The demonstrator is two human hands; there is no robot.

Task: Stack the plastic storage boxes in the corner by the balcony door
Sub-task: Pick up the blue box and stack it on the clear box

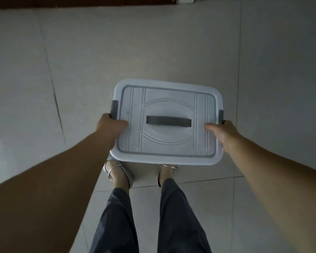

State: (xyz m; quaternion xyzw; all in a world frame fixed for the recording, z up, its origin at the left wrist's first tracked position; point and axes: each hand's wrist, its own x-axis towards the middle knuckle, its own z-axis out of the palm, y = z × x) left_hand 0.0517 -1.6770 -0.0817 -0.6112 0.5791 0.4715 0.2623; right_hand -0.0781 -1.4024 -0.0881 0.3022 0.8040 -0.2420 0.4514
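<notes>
Left hand (111, 125) and right hand (224, 133) each grip the lidded pale-blue rectangular plastic storage box (167, 123) between them, thumbs atop, keeping it level for carrying.

Nothing legible is showing anywhere in this view. The lid (167, 121) of the storage box is carrying only moulded ridges and curved lines (decoration, not lettering), and a tiny mark near its left edge is staying too small and blurred to read as text. The grey handle (168, 121) on the lid is bearing no label or number that can be made out.
</notes>
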